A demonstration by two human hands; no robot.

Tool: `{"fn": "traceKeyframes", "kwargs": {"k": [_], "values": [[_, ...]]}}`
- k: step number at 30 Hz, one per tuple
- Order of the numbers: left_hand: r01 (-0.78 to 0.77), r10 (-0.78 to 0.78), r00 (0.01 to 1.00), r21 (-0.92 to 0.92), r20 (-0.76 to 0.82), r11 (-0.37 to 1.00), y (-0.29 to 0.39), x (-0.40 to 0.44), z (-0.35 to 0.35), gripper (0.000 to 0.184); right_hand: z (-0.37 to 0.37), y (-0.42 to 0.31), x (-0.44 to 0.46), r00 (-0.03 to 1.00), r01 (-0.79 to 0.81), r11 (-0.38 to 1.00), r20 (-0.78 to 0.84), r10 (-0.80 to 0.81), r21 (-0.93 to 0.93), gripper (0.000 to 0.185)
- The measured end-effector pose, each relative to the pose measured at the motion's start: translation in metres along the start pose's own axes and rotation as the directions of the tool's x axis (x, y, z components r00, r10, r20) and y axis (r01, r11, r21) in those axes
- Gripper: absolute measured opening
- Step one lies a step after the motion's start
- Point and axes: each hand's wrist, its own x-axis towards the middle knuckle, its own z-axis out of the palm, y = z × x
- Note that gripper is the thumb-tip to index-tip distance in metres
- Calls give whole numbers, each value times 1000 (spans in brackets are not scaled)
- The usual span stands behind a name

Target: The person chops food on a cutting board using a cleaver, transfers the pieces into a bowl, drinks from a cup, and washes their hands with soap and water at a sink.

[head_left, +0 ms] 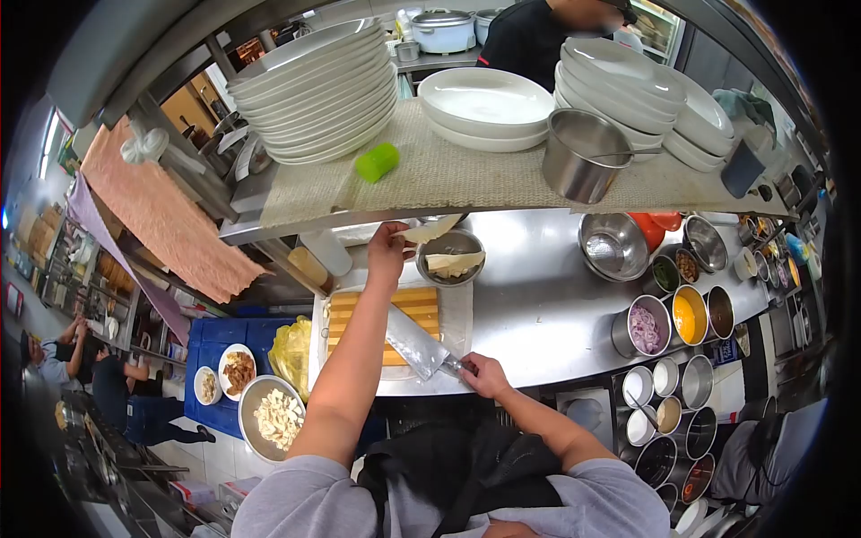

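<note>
My left hand (387,247) is closed on the near end of a pale, wedge-shaped piece of food (430,230). It holds the piece at the rim of a metal bowl (477,269), where another pale chunk (456,264) lies. Fingers wrapped round its handle, my right hand (485,375) grips a cleaver (415,343). The broad blade lies slanted over the right part of a striped wooden cutting board (421,308), low near the surface; whether it touches cannot be made out. My left forearm hides part of the board.
A bowl of pale cut pieces (278,420) sits at left, by a yellowish plastic bag (291,355) and a blue crate (208,337). Overhead, a shelf (359,202) carries stacked plates (314,94) and a steel pot (585,161). Several ingredient containers stand right. A person (529,40) works beyond.
</note>
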Motion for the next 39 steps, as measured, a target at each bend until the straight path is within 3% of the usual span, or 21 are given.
{"fn": "traceKeyframes", "kwargs": {"k": [3,5,6,7,9,12,16,21,25,27,29,31,37,39], "values": [[-25,25,1000,65,-3,998,-33,24,12,19,-1,0,-1,1000,17,1000,-11,-17,7,31],[-5,-5,999,247,39,969,-79,48,9,16,-1,1,-2,999,42,999,-25,-41,12,30],[-68,47,997,434,59,899,-115,61,0,23,-1,1,-2,999,38,999,-24,-38,11,28],[-74,52,997,435,63,897,-117,58,1,23,-2,1,-2,999,42,999,-29,-41,12,28],[-190,96,982,805,164,563,-121,50,3,29,-3,0,-3,998,58,998,-28,-58,5,27],[-280,202,959,760,197,587,-122,42,5,30,-7,-2,-3,997,69,997,-24,-68,17,24],[-291,232,954,769,189,569,-115,27,-8,32,-8,-3,-3,998,63,998,-2,-63,24,24],[-246,244,965,673,100,698,-95,-23,-52,34,-7,0,-1,996,89,996,0,-89,33,24],[-77,147,989,733,-31,676,-91,-65,-127,37,-7,6,-1,995,92,995,32,-93,36,26],[103,54,974,642,-221,759,-69,-95,-153,34,-7,9,1,993,109,993,39,-110,45,26],[202,-1,949,608,-314,768,-78,-111,-211,33,-8,10,0,991,120,991,46,-123,54,27],[203,33,922,552,-386,809,-60,-140,-235,35,-10,9,1,991,101,991,78,-109,92,28],[319,68,834,580,-547,750,-39,-223,-286,31,-11,9,1,990,73,992,112,-84,103,30],[448,-57,769,474,-636,758,-40,-249,-298,28,-11,9,0,990,84,990,102,-96,114,31]]}}
